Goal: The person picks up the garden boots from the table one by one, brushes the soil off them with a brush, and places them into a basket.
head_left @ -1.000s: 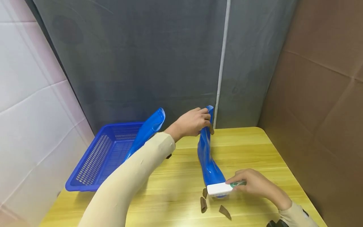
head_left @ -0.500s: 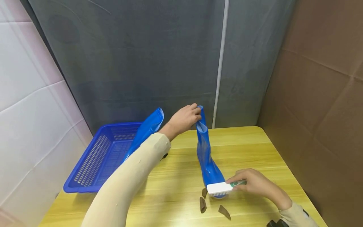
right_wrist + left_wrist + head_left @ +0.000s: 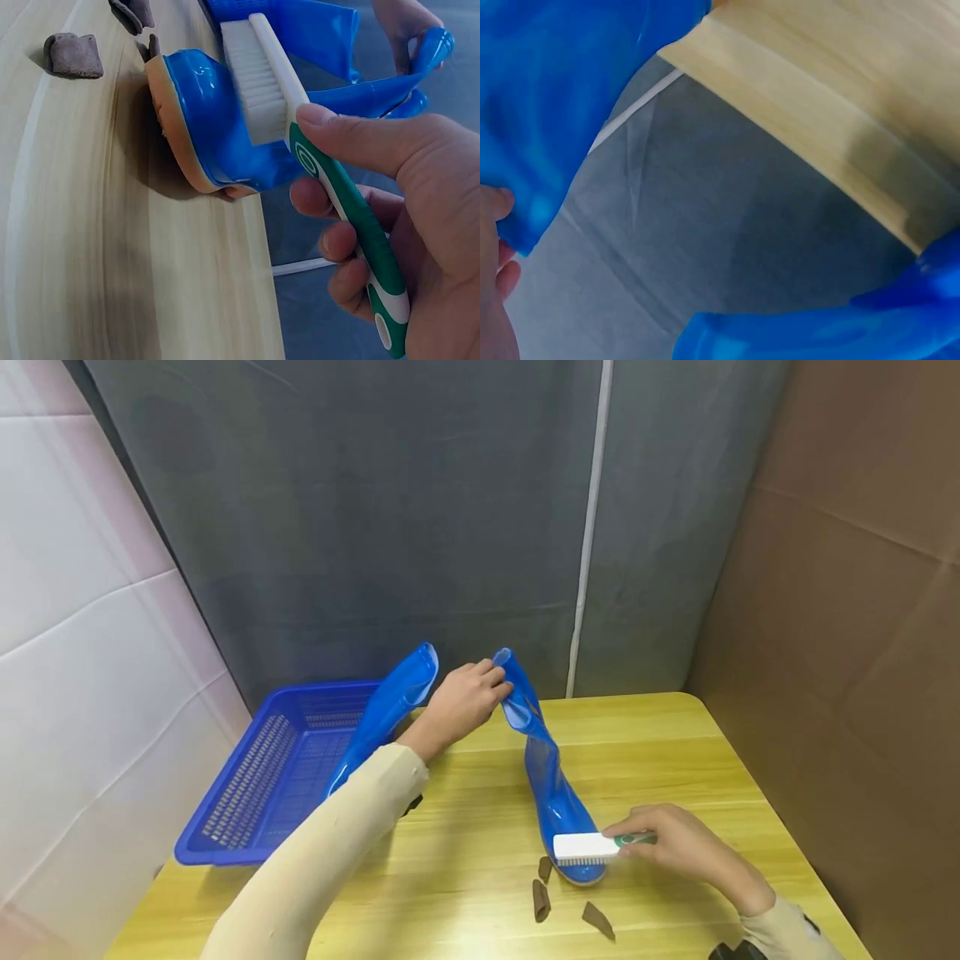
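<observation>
A blue rain boot [image 3: 553,785] with an orange-tan sole stands on the table, its toe towards me and its shaft bent left. My left hand [image 3: 467,700] pinches the rim of that shaft; the left wrist view shows thumb and fingers on the boot's edge [image 3: 532,217]. My right hand [image 3: 671,847] grips the green and white handle of a scrub brush [image 3: 330,172]. The brush's white bristles [image 3: 259,86] are over the boot's toe; whether they touch it I cannot tell. A second blue boot [image 3: 384,706] leans in the basket, partly hidden by my left arm.
On the left stands a blue plastic basket [image 3: 258,777]. Several brown curled scraps [image 3: 542,900] lie on the wooden table [image 3: 660,760] by the boot's toe. A grey curtain [image 3: 375,527] hangs behind, with a brown one [image 3: 847,610] on the right.
My left hand has moved left and slightly down, bending the boot's shaft leftward and widening its opening. The brush in my right hand has shifted slightly up and right over the toe.
</observation>
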A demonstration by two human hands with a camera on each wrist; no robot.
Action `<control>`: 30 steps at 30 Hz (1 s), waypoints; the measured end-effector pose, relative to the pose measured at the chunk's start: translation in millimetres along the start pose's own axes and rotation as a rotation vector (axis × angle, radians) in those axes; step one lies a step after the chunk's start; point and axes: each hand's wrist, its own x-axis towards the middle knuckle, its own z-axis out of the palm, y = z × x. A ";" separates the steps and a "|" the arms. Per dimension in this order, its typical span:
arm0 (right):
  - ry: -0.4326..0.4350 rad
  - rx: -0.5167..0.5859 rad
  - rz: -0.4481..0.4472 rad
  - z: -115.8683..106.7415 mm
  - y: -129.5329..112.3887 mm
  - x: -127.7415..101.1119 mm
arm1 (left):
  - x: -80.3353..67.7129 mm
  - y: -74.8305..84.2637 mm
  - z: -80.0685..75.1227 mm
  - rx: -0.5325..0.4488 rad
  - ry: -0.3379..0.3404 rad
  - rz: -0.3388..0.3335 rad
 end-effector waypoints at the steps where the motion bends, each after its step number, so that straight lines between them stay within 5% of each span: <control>1: 0.007 -0.004 0.012 0.0 1.1 -0.1 | -1.7 2.0 0.9 0.006 0.008 -0.002; 12: 0.031 -0.052 0.061 3.1 9.9 -0.9 | -36.4 14.0 12.1 0.033 0.037 0.041; 19: 0.038 -0.076 0.077 3.0 13.4 -4.1 | -65.8 33.5 20.4 -0.088 0.016 -0.124; 25: 0.058 -0.117 0.094 1.6 16.2 -6.9 | -94.5 64.6 34.2 -0.073 -0.001 -0.245; 30: 0.077 -0.173 0.132 -3.0 19.4 -10.6 | -116.9 94.2 43.3 -0.090 -0.091 -0.267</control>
